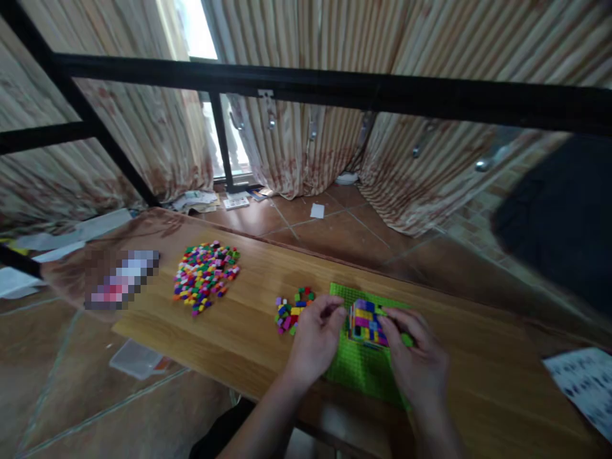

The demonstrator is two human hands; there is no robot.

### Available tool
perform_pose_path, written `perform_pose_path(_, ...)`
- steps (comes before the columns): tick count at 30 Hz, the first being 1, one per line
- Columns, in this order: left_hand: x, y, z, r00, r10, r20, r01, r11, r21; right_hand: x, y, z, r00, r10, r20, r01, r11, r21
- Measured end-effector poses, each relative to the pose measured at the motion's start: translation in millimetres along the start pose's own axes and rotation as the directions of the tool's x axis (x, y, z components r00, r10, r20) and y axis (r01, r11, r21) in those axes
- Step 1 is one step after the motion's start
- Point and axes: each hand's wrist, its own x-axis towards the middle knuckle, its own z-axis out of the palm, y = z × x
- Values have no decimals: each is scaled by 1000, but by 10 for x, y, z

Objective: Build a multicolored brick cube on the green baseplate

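Note:
A green baseplate (356, 366) lies on the wooden table (239, 319) in front of me. On it stands a small block of many-coloured bricks (366, 322). My left hand (315, 338) rests at the block's left side, fingers curled and pinched near its top edge. My right hand (415, 357) is at the block's right side, fingers bent against it. A small heap of loose bricks (291, 309) lies just left of my left hand. Whether a brick sits between my left fingertips is hidden.
A large heap of coloured bricks (205, 275) lies at the table's left, beside a blurred patch (122, 279). A printed sheet (588, 382) sits at the right edge. A black metal frame (335, 89) crosses overhead. Curtains and tiled floor lie behind.

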Motion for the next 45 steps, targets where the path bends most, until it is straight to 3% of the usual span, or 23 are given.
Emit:
perform_pose_path(4,18,-34,6,999,24,38,-28,994,103,51,129,-164,978,181,-102,-180,983,22)
perform_pose_path(7,0,-18,45,998,-10,67,-3,981,192,65,177,-208,972,225,-68,-225,974,13)
perform_pose_path(12,-12,-10,130,994,-49,94,24,968,251,64,171,-227,981,192,23,-192,981,-28)
perform_pose_path(26,-1,-67,169,993,6,117,-46,935,350,44,160,-184,980,160,115,-157,987,-38)
perform_pose_path(33,-21,-29,162,993,6,118,-55,907,417,55,173,-144,987,145,76,-142,989,-44)
perform_pose_path(45,-21,-35,157,992,40,118,-85,908,409,68,153,-136,976,217,26,-218,974,57)
